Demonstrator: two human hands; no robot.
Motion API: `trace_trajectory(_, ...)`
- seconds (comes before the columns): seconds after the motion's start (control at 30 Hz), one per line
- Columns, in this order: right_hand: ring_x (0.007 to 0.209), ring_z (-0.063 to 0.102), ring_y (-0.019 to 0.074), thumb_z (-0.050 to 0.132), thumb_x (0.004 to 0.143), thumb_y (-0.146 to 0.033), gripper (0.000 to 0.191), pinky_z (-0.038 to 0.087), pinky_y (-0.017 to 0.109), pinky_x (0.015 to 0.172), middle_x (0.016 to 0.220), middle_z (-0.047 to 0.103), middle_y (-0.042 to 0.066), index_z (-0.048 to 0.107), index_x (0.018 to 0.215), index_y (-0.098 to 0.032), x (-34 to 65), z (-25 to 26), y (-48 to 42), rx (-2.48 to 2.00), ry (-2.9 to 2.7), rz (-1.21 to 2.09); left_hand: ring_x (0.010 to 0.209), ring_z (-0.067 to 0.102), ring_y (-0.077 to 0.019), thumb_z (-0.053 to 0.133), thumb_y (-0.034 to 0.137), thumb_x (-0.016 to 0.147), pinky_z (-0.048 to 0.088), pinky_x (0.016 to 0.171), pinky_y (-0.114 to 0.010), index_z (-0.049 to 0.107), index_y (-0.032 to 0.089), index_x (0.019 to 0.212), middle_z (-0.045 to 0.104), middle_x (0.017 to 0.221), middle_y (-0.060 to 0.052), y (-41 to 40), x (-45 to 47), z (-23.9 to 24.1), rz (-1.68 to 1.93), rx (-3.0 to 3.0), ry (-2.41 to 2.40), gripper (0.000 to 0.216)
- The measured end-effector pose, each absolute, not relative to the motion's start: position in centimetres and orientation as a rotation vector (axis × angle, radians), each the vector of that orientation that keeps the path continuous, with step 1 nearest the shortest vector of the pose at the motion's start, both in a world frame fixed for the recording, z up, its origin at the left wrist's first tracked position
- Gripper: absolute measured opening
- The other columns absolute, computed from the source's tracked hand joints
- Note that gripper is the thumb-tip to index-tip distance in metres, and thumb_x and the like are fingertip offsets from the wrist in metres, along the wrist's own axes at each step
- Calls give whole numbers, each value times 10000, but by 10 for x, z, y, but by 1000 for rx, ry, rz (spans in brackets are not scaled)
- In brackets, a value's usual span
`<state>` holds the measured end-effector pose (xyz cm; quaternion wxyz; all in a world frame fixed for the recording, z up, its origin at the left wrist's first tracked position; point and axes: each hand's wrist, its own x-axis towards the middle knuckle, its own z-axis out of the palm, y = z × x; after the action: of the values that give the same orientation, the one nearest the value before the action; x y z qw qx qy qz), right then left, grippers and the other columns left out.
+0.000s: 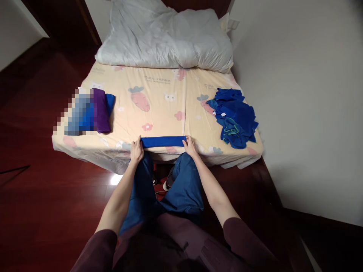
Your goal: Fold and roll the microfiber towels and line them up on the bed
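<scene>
A blue cloth (163,141), folded into a long narrow strip, lies along the near edge of the bed. My left hand (137,150) grips its left end, fingers closed on the fabric. At the right end, my right hand (190,146) pinches the cloth between thumb and fingers. To the left sits a folded purple cloth (101,111) against other folded blue pieces, partly blurred out. A loose heap of blue cloths (235,117) with small white tags and a green-edged piece rests on the right side of the bed.
The bed (159,113) has a pale yellow sheet printed with carrots and rabbits. A bulky white quilt (170,37) is bunched at its far end. A white wall (306,94) rises close on the right. Dark red wooden floor (56,196) spreads to the left.
</scene>
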<state>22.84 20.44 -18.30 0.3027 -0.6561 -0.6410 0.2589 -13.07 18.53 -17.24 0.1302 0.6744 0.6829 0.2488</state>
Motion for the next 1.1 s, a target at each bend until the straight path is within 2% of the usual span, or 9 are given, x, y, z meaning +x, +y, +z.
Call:
trace_trajectory(0.23, 1018, 695, 285, 461, 986, -395, 415, 539, 432, 923, 1048, 729, 112, 504, 1354, -209, 223, -182, 205, -1810, -1659, 695, 1074, 552, -343, 219, 286, 1017, 428, 1009, -513, 415, 128, 1542, 662, 1050, -186, 188, -131, -175, 668, 1954, 2048, 582)
trace_trajectory(0.43, 918, 696, 284, 488, 971, -383, 368, 545, 414, 867, 907, 726, 80, 550, 1289, -210, 219, -178, 205, -1859, -1651, 656, 1048, 568, -339, 254, 323, 1028, 428, 1002, -496, 484, 153, 1504, 676, 986, -175, 192, -129, -179, 686, 1919, 2098, 555)
trace_trajectory(0.63, 880, 689, 266, 515, 967, -389, 335, 549, 391, 842, 872, 706, 58, 586, 1255, -233, 218, -176, 204, -1879, -1651, 628, 1065, 561, -341, 286, 340, 1034, 438, 990, -483, 519, 185, 1476, 677, 1010, -174, 191, -127, -177, 679, 1904, 2114, 524)
trace_trajectory(0.8, 895, 669, 258, 534, 962, -372, 312, 540, 393, 880, 849, 687, 52, 604, 1231, -229, 217, -175, 203, -1887, -1677, 552, 1121, 545, -351, 326, 341, 1032, 438, 998, -491, 548, 198, 1446, 649, 1076, -181, 188, -126, -174, 669, 1888, 2131, 491)
trace_trajectory(0.87, 989, 646, 275, 541, 957, -345, 307, 525, 410, 932, 920, 698, 82, 612, 1225, -213, 217, -172, 202, -1866, -1722, 472, 1136, 544, -358, 348, 356, 1030, 442, 996, -497, 584, 202, 1406, 628, 1115, -186, 188, -126, -173, 676, 1876, 2166, 470)
trace_trajectory(0.97, 1156, 576, 306, 510, 970, -304, 322, 471, 455, 1027, 1166, 675, 144, 621, 1248, -186, 216, -162, 199, -1802, -1833, 323, 1153, 547, -365, 392, 372, 1024, 450, 994, -503, 589, 180, 1390, 604, 1165, -196, 188, -127, -167, 709, 1859, 2218, 457)
trace_trajectory(1.1, 1265, 517, 308, 442, 1016, -293, 346, 400, 485, 1100, 1336, 625, 134, 643, 1283, -205, 212, -151, 196, -1683, -1964, 268, 1185, 557, -339, 389, 328, 1028, 434, 1050, -494, 580, 154, 1369, 610, 1216, -196, 173, -122, -155, 847, 1899, 2093, 428)
